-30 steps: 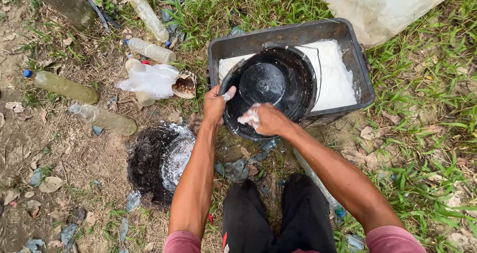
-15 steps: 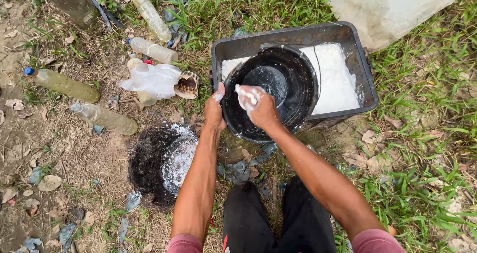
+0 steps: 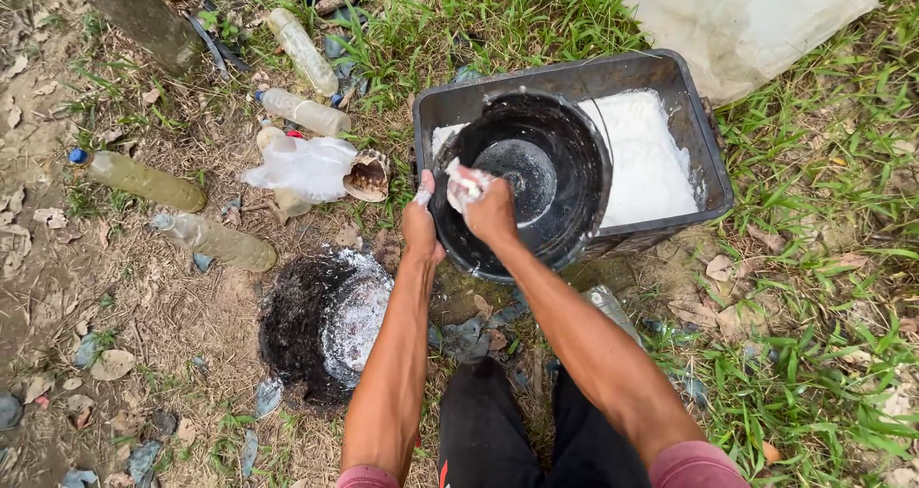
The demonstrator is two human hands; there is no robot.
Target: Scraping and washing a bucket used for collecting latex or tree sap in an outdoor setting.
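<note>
Tilted black bucket [image 3: 536,177], white-smeared, propped in grey tub [image 3: 574,71]

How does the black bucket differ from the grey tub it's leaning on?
The black bucket is round; the grey tub is rectangular. The bucket is tilted and nearly emptied, showing only white smears, while the tub sits flat, holding white liquid. Both hands grip the bucket, left hand on its rim; neither touches the tub. Both are dark containers.

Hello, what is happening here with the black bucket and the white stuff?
A person crouches over a black bucket tilted into a dark rectangular tub holding a white mass. The left hand grips the bucket's rim. The right hand holds a white lump against the inner wall. Plastic bottles lie on the ground to the left, and a dark patch with white residue lies beside the left arm.
</note>
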